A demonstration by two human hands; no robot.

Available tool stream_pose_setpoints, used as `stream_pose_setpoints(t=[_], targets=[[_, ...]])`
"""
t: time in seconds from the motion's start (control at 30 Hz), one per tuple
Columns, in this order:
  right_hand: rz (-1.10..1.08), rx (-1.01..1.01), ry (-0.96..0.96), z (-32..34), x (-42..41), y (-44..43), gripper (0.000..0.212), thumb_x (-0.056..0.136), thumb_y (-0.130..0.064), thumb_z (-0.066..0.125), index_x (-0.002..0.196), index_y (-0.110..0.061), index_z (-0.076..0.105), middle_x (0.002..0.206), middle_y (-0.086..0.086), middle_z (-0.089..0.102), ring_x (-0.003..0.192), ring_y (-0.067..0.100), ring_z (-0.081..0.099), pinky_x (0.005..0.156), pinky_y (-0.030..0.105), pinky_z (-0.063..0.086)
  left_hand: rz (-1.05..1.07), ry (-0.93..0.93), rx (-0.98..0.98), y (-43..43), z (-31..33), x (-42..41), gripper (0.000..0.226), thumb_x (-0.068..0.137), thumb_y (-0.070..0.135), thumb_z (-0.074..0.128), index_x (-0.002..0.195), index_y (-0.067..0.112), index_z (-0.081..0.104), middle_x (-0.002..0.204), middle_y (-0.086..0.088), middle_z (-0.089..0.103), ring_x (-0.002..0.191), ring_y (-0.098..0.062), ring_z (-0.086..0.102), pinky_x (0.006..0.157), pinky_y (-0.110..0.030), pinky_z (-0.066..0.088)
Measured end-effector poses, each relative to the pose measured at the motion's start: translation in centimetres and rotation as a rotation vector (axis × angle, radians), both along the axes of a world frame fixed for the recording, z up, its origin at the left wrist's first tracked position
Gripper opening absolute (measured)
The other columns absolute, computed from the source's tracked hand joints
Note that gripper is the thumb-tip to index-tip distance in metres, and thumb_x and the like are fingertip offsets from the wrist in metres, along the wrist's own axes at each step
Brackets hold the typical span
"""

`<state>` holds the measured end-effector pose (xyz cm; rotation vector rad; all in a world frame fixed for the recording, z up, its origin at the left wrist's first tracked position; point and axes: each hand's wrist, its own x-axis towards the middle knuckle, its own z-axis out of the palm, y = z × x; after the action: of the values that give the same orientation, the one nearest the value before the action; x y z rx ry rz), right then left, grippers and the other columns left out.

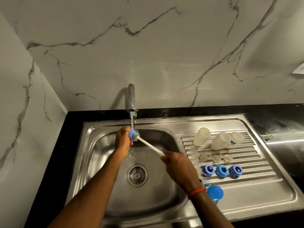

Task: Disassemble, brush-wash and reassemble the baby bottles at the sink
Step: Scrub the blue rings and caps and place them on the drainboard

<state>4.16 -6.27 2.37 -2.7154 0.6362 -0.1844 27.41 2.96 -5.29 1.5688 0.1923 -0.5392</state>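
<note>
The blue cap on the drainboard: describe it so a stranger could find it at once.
Go to the ribbed drainboard right of the basin. Nearer than the row of three blue rings, the blue cap lies close to the wrist of the right hand. Unlike the rings, its rounded top shows no hole.

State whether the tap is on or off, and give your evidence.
On. A stream of water falls from the tap onto the blue part in the left hand.
</note>
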Motion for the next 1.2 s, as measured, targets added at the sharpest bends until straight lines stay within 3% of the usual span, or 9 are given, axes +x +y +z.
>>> stream_pose_setpoints(t=[0.17, 0.3, 0.37, 0.5, 0.63, 0.73, 0.9, 1.07, 1.2], targets=[[-0.008, -0.220, 0.010, -0.7, -0.8, 2.2, 0.015, 0.091, -0.034, 0.067, 0.092, -0.019, 0.062, 0.061, 0.002, 0.059, 0.047, 0.023, 0.057, 0.043, 0.028, 0.030, -0.067, -0.047, 0.074, 0.1, 1.0, -1.0, 0.023, 0.095, 0.021, 0.051, 0.086, 0.011, 0.070, 0.069, -0.012, 0.062, 0.051, -0.021, 0.051, 0.040, -0.019, 0.036], [0.100, -0.120, 0.094, -0.3, -0.2, 1.5, 0.024, 0.100, -0.039, 0.052, 0.113, -0.021, 0.061, 0.082, 0.004, 0.068, 0.072, 0.025, 0.067, 0.061, 0.035, 0.052, -0.102, 0.004, 0.096, 0.8, 0.4, -0.8, 0.021, 0.094, 0.021, 0.055, 0.082, 0.010, 0.069, 0.079, -0.017, 0.067, 0.061, -0.025, 0.061, 0.053, -0.026, 0.045], [0.155, -0.161, 0.030, 0.8, -0.2, 0.4, 0.024, 0.096, -0.036, 0.061, 0.115, -0.024, 0.065, 0.081, 0.006, 0.070, 0.071, 0.027, 0.068, 0.062, 0.040, 0.057, -0.081, 0.039, 0.056, 1.3, 0.2, -0.5, 0.023, 0.095, 0.026, 0.054, 0.087, 0.011, 0.069, 0.077, -0.016, 0.066, 0.061, -0.025, 0.058, 0.051, -0.026, 0.042], [0.033, -0.317, -0.055, 2.3, -0.1, -0.6, 0.033, 0.075, -0.028, 0.086, 0.105, -0.020, 0.075, 0.066, 0.004, 0.066, 0.048, 0.022, 0.061, 0.042, 0.023, 0.036, -0.048, 0.060, -0.019, 1.3, 0.8, 0.0, 0.027, 0.098, 0.033, 0.054, 0.093, 0.011, 0.069, 0.062, -0.007, 0.061, 0.044, -0.014, 0.047, 0.043, -0.021, 0.034], [-0.021, -0.263, -0.034, -0.3, 0.7, 2.5, 0.022, 0.091, -0.028, 0.068, 0.110, -0.016, 0.064, 0.066, 0.009, 0.061, 0.050, 0.031, 0.059, 0.044, 0.030, 0.034, -0.027, 0.006, 0.010, 0.1, 2.7, 0.7, 0.022, 0.098, 0.028, 0.052, 0.093, 0.011, 0.065, 0.067, -0.008, 0.058, 0.042, -0.014, 0.045, 0.036, -0.017, 0.032], [0.039, -0.105, 0.048, -0.5, 1.2, 3.3, 0.024, 0.098, -0.033, 0.055, 0.116, -0.018, 0.062, 0.081, 0.013, 0.068, 0.074, 0.040, 0.065, 0.058, 0.041, 0.046, -0.068, -0.016, 0.084, 0.5, 2.8, 0.6, 0.022, 0.095, 0.020, 0.050, 0.085, 0.009, 0.066, 0.063, -0.010, 0.057, 0.041, -0.016, 0.046, 0.036, -0.017, 0.031], [-0.047, 0.234, -0.068, 1.8, 1.9, 0.8, 0.022, 0.099, -0.029, 0.059, 0.112, -0.016, 0.071, 0.090, 0.009, 0.073, 0.082, 0.029, 0.069, 0.073, 0.037, 0.055, -0.070, -0.137, 0.066, 0.5, 3.2, 1.1, 0.027, 0.097, 0.028, 0.051, 0.078, 0.015, 0.063, 0.067, -0.008, 0.059, 0.050, -0.014, 0.051, 0.047, -0.023, 0.037], [-0.010, 0.065, -0.008, 0.0, 2.2, 3.3, 0.024, 0.101, -0.034, 0.051, 0.114, -0.019, 0.063, 0.088, 0.010, 0.070, 0.079, 0.033, 0.067, 0.064, 0.037, 0.048, -0.075, -0.271, 0.133, -0.4, 4.4, 1.6, 0.029, 0.097, 0.019, 0.047, 0.073, 0.014, 0.062, 0.068, -0.003, 0.060, 0.063, -0.020, 0.056, 0.055, -0.026, 0.041], [0.158, -0.087, -0.039, 0.4, 1.5, 1.2, 0.024, 0.099, -0.032, 0.057, 0.120, -0.020, 0.062, 0.079, 0.008, 0.068, 0.065, 0.026, 0.065, 0.055, 0.035, 0.050, -0.037, -0.165, 0.165, 0.9, 2.3, 1.5, 0.028, 0.098, 0.026, 0.049, 0.079, 0.013, 0.064, 0.071, -0.007, 0.062, 0.062, -0.024, 0.058, 0.053, -0.026, 0.042]])
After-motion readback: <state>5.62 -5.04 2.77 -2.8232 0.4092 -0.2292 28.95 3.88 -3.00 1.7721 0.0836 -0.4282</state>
